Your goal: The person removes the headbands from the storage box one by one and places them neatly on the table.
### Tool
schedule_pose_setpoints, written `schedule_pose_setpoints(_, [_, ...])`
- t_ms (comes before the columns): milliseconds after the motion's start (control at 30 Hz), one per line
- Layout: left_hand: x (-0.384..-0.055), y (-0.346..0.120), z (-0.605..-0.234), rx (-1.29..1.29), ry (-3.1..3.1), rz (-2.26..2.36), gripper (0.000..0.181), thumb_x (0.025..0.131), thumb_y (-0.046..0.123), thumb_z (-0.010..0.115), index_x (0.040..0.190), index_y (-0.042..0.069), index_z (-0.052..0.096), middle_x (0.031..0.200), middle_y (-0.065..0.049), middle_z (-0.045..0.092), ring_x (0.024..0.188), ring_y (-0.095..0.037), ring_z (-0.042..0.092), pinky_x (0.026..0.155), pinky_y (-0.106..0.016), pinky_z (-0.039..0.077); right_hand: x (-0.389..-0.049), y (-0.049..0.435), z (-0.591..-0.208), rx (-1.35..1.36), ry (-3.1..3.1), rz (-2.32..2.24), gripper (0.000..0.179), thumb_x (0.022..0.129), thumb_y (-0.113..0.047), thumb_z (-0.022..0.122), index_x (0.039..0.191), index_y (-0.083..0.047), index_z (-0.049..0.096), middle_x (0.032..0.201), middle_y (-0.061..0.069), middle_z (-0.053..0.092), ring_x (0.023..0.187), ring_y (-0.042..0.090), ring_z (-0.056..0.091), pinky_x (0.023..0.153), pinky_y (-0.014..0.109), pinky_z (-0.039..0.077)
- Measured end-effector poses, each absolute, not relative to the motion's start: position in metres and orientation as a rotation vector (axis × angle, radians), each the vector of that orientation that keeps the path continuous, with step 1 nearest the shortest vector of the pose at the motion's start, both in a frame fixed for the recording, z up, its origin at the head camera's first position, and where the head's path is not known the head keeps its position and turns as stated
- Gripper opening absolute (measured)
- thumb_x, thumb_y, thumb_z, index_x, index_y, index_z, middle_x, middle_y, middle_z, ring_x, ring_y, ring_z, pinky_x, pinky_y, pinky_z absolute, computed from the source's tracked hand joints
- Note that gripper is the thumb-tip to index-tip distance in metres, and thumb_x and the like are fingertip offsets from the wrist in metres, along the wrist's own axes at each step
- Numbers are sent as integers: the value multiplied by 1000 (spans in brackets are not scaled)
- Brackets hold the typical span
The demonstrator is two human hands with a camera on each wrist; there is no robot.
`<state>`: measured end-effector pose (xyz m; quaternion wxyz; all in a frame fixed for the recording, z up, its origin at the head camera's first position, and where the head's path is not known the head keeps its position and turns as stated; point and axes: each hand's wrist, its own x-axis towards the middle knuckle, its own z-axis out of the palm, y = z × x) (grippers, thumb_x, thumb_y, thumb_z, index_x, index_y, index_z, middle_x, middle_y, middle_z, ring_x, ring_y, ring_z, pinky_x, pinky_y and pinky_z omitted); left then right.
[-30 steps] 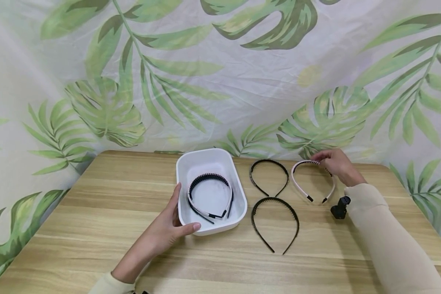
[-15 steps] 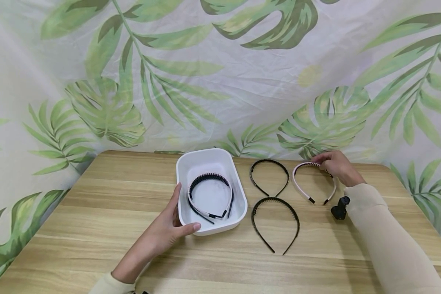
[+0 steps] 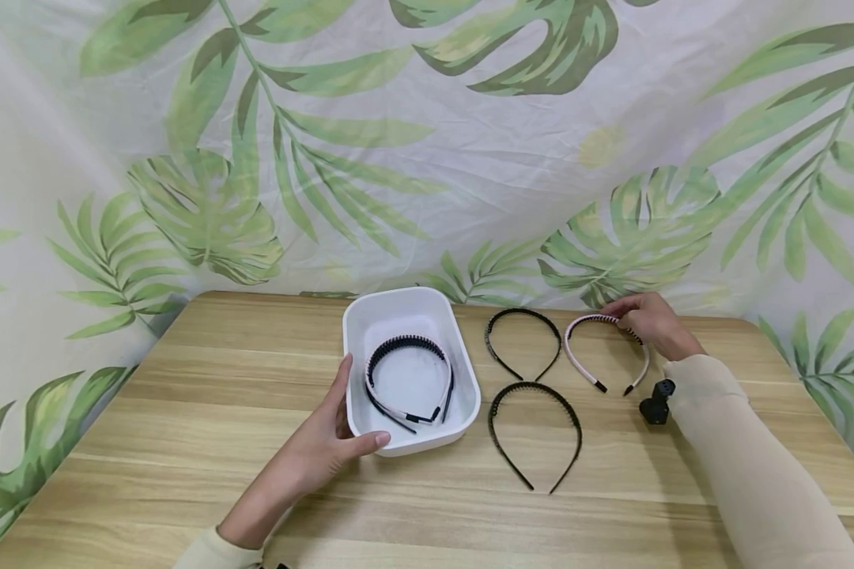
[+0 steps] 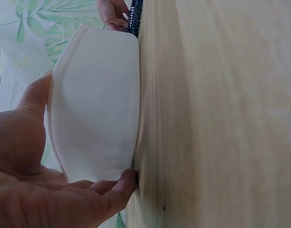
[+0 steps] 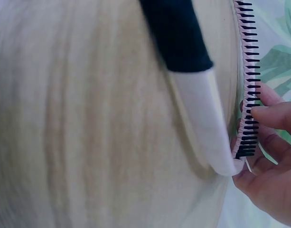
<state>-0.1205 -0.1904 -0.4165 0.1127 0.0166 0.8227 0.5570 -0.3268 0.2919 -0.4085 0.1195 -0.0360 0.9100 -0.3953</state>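
Note:
My left hand (image 3: 318, 444) grips the near left corner of a white plastic tub (image 3: 467, 365), thumb at the rim. In the left wrist view, fingers (image 4: 117, 192) reach to the bottom edge of the tub (image 4: 95, 104). Inside it lie a pale headband (image 3: 446, 379) and a dark one, overlapping. At the far right, my right hand (image 3: 656, 324) pinches the top of a pink headband (image 3: 575, 357) with black teeth and black tips. The right wrist view has the thumb and fingers (image 5: 273, 116) on the toothed band (image 5: 247, 71).
Two black toothed headbands lie between the tub and the pink one: one farther back (image 3: 489, 340), one nearer (image 3: 494, 435). The wooden table (image 3: 206, 395) ends at a leaf-print cloth (image 3: 370, 197) behind. A black wrist device (image 3: 656, 405) sits by the right sleeve.
The pink headband shifts very slightly in my right hand, its tips moving a little right and then back left. My left hand and the tub stay in place.

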Motion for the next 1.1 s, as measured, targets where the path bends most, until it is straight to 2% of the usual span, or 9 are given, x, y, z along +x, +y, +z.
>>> schedule_pose_setpoints(400, [-121,-191,-417,61,2413,1638,126,90,21,85,168,22,-14,174,-21,14,154,-32,36,117,-40,40,-329,293,-412,-114,2691,-1119,40,101,2,49,137,5,65,136,28,58,111,31,53,78,30,48])
schedule_pose_setpoints(767, [-121,-191,-417,56,2403,1641,126,90,22,85,168,23,-14,175,-21,12,156,-31,33,118,-39,38,-328,292,-412,-105,2697,-1114,39,101,1,49,136,6,66,136,29,61,108,28,57,77,27,50])
schedule_pose_setpoints(1100, [-121,-191,-418,75,2419,1632,126,90,24,85,168,22,-13,175,-18,10,158,-30,28,118,-39,38,-326,291,-412,-112,2686,-1113,40,103,1,47,139,6,63,139,30,58,116,35,57,79,30,50])
